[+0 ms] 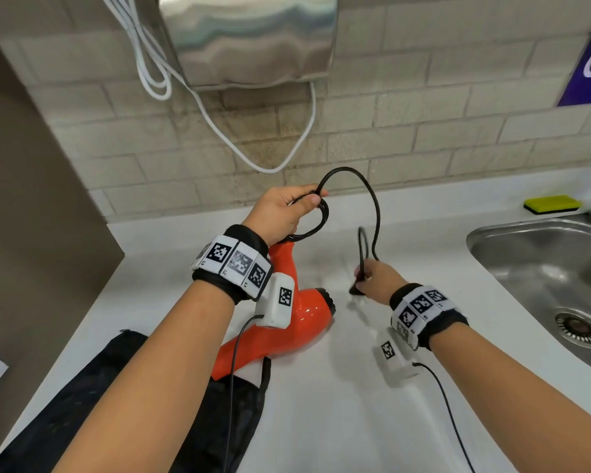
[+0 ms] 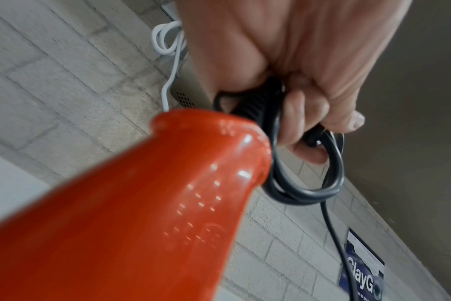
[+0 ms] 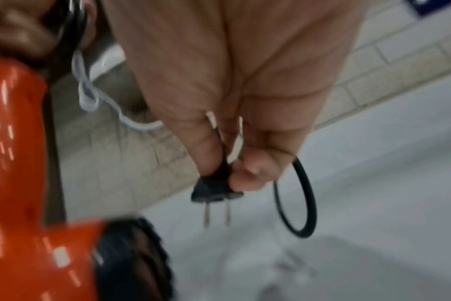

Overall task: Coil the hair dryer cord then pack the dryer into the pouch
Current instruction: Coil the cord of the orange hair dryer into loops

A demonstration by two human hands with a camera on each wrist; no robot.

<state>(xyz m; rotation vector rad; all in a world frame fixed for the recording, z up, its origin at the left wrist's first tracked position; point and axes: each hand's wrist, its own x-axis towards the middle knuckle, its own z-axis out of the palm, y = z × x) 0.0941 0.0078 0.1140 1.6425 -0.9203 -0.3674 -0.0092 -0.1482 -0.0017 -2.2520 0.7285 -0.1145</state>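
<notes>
Left hand: the left hand (image 1: 280, 213) is clamped on a small bundle of loops of the black rubber power cord (image 1: 372, 199), gathered just beyond the handle end of the glossy orange plastic hair dryer (image 1: 287, 322); thumb and fingers (image 2: 301, 114) curl round the strands.

Right hand: the right hand (image 1: 377, 279) pinches the black two-pin plug (image 3: 214, 193) at the cord's free end, low over the white surface (image 1: 321, 404), with a small loop hanging beside it.

Dryer: it lies on the surface near the middle, handle pointing far toward the left hand, its near end resting on the black mesh drawstring pouch (image 1: 65, 387) at the near left (whether the handle is lifted off the surface I cannot tell).

Cord slack: one tall arch runs from the left hand's bundle up and over to the right hand; this length is not yet coiled.

Risk, loops slipping: the bundle is held by one hand alone; if that grip eases while the next loop is laid in, the coil will likely spring open.

Risk, dryer dragged: the cord leaves the handle right at the bundle, so a pull to the right could slide or tip the dryer.

Risk, plug: swinging the plug could knock its pins on the surface, and the steel sink (image 1: 543, 268) lies close on the right.

Risk, pouch: the dryer rests on it, so its mouth may be pinned shut.
</notes>
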